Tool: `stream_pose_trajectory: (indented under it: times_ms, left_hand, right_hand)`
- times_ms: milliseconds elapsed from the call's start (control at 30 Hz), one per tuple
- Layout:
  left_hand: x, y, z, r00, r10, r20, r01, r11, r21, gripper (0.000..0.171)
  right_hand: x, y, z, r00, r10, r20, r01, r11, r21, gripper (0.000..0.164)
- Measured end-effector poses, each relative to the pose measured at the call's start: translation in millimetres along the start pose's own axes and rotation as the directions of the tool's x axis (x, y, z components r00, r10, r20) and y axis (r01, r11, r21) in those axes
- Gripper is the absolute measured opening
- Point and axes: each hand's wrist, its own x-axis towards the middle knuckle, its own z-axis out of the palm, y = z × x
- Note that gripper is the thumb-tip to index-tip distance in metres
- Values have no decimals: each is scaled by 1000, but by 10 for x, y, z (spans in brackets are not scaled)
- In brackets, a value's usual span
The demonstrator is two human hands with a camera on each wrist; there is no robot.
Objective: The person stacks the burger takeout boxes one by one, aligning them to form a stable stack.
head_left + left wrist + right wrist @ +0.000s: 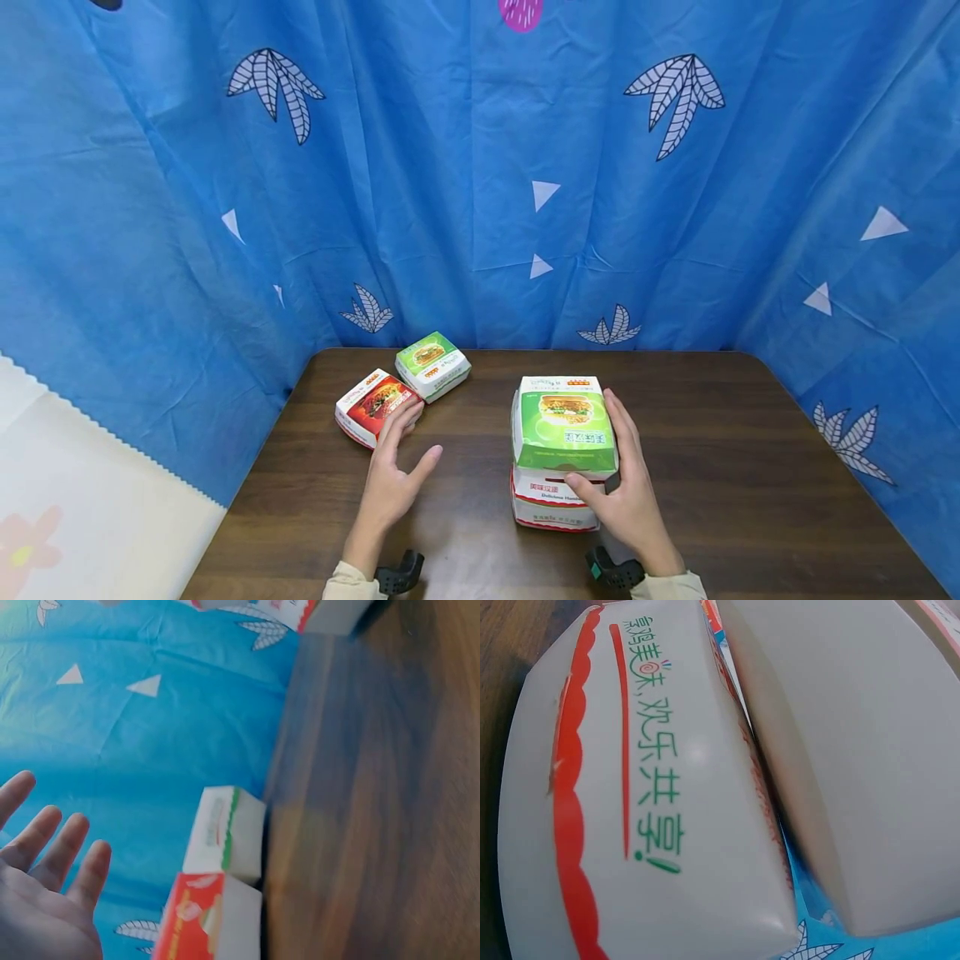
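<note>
My right hand (628, 492) grips a green and white burger box (564, 425), thumb at its near side and fingers along its right side. That box is over a white burger box with red trim (551, 500). In the right wrist view, a narrow wedge of gap shows between the lower box (682, 750) and the upper box (847, 750). My left hand (393, 479) is apart from the stack with fingers spread, holding nothing. Its fingertips overlap a red burger box (371, 407) in the head view; the left wrist view shows them apart from that box (195, 919).
A smaller green and white burger box (432, 367) stands behind the red one, near the table's back left edge. A blue patterned curtain (465, 167) hangs behind the brown wooden table (697, 467). Pale cloth (90, 483) lies at the left.
</note>
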Motion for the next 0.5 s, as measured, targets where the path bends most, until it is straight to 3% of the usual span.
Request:
stream_pose_trajectory:
  times_ms: [200,500]
  left_hand:
    - [-25,-125,-60,999,-19,-47,21,999,43,67]
    - [-19,-215,-171,983,-152,-108,160,984,74,69]
  right_hand:
    - [11,13,-6,1000,-4,1,4,1000,12,110]
    - [9,9,-17,1000,5,1,-5,1000,-5,110]
